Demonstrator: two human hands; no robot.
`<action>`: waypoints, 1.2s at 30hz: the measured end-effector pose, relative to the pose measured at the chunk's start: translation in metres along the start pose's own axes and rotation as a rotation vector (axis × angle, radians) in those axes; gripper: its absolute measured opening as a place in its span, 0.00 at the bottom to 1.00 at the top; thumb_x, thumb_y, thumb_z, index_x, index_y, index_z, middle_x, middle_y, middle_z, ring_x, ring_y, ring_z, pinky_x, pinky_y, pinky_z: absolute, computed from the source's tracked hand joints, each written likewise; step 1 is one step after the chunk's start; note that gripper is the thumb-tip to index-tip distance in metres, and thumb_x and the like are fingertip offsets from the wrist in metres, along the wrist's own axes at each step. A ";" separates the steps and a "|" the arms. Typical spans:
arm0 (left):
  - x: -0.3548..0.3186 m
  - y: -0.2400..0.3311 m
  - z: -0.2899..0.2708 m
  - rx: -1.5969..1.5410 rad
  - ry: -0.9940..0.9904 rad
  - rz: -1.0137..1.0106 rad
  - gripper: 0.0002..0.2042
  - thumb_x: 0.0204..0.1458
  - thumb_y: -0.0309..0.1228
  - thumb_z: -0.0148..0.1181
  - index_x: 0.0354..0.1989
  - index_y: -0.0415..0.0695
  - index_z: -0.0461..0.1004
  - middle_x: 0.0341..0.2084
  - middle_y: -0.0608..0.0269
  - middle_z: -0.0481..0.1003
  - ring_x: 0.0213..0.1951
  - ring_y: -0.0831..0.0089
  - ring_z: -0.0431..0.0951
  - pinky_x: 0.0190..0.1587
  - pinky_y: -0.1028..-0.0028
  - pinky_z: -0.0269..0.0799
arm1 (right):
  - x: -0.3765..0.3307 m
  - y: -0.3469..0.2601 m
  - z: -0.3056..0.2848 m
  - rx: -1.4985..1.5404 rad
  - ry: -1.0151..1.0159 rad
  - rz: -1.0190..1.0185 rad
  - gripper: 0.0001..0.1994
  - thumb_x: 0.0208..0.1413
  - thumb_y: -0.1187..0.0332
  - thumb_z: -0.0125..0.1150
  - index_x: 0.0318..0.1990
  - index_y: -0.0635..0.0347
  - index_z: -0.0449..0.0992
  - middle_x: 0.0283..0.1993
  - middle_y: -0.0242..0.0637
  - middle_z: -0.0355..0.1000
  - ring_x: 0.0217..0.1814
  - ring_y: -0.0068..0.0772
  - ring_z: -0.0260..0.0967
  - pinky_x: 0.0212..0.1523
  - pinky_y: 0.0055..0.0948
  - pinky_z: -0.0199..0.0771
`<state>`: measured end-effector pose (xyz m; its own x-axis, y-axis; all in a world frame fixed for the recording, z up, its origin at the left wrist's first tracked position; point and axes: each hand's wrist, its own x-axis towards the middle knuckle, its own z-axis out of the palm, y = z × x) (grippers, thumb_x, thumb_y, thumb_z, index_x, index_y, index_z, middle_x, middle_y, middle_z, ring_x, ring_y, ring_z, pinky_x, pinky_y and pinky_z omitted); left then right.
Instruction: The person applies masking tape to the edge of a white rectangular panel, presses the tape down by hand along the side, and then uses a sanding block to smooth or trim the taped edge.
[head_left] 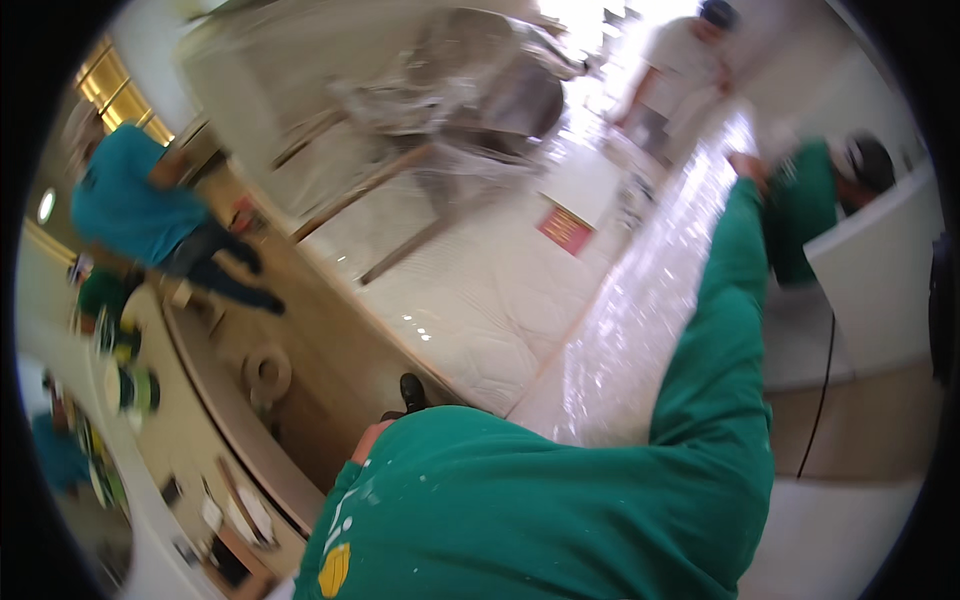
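Observation:
My right arm in a green sleeve stretches far forward, and my right hand [745, 165] rests at the far end of a shiny plastic-wrapped surface [640, 300]. It is small and blurred, so its grip is unclear. Beside that surface lies a white quilted mattress [470, 290] with a red label [565, 228]. A small patch of skin, probably my left hand [368, 438], shows at the edge of my green clothing near a black shoe [411, 390]. Its fingers are hidden.
A person in a teal shirt [130, 200] bends at the left, a person in white [690, 70] stands at the back, and a person in green [830, 190] crouches by a white block [880, 270]. Wooden boards [370, 185] lean on wrapped furniture. A black cable [820, 400] hangs at the right.

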<state>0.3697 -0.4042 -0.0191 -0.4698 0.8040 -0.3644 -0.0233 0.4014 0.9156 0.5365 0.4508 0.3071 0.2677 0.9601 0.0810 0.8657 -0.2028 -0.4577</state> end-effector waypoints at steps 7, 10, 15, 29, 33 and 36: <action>0.002 0.011 -0.006 -0.187 -0.007 -0.134 0.10 0.63 0.26 0.59 0.47 0.38 0.82 0.40 0.62 0.82 0.42 0.76 0.80 0.48 0.72 0.76 | -0.028 0.015 -0.011 0.031 0.050 0.007 0.39 0.50 0.46 0.68 0.71 0.45 0.71 0.77 0.42 0.61 0.78 0.51 0.58 0.75 0.55 0.58; 0.013 0.039 -0.002 -0.233 -0.062 -0.089 0.08 0.63 0.23 0.57 0.47 0.40 0.81 0.37 0.68 0.79 0.40 0.80 0.76 0.47 0.76 0.74 | -0.028 0.017 -0.011 0.003 0.048 -0.048 0.39 0.50 0.46 0.66 0.71 0.45 0.70 0.75 0.41 0.62 0.78 0.51 0.58 0.73 0.57 0.59; 0.034 0.029 -0.014 -0.137 -0.118 -0.019 0.06 0.64 0.25 0.59 0.46 0.40 0.78 0.37 0.71 0.77 0.41 0.80 0.75 0.48 0.76 0.73 | -0.027 0.017 -0.002 -0.041 0.023 -0.089 0.37 0.51 0.48 0.65 0.71 0.43 0.70 0.76 0.42 0.60 0.78 0.53 0.56 0.73 0.63 0.55; 0.155 0.066 -0.048 -0.119 -0.440 -0.244 0.11 0.67 0.34 0.62 0.49 0.39 0.77 0.40 0.67 0.79 0.43 0.81 0.76 0.46 0.75 0.74 | -0.056 0.005 0.030 -0.675 0.231 -0.202 0.38 0.52 0.54 0.63 0.74 0.39 0.63 0.77 0.46 0.57 0.73 0.65 0.62 0.66 0.72 0.65; 0.227 0.092 -0.043 -0.038 -0.484 -0.075 0.12 0.66 0.35 0.64 0.49 0.38 0.78 0.38 0.66 0.80 0.43 0.81 0.77 0.47 0.75 0.74 | -0.055 0.003 0.037 -0.781 0.250 -0.226 0.36 0.56 0.54 0.62 0.74 0.40 0.64 0.78 0.50 0.54 0.73 0.71 0.59 0.63 0.74 0.66; 0.287 0.136 -0.050 -0.139 -0.384 0.059 0.11 0.64 0.33 0.66 0.48 0.38 0.78 0.38 0.67 0.80 0.42 0.81 0.76 0.48 0.76 0.73 | -0.057 0.006 0.039 -0.867 0.274 -0.243 0.34 0.58 0.56 0.61 0.74 0.40 0.64 0.78 0.49 0.55 0.71 0.68 0.62 0.62 0.72 0.68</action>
<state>0.1874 -0.1411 0.0094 -0.1111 0.9399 -0.3230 -0.1378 0.3073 0.9416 0.5098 0.4025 0.2647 0.0333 0.9386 0.3433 0.8945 -0.1813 0.4087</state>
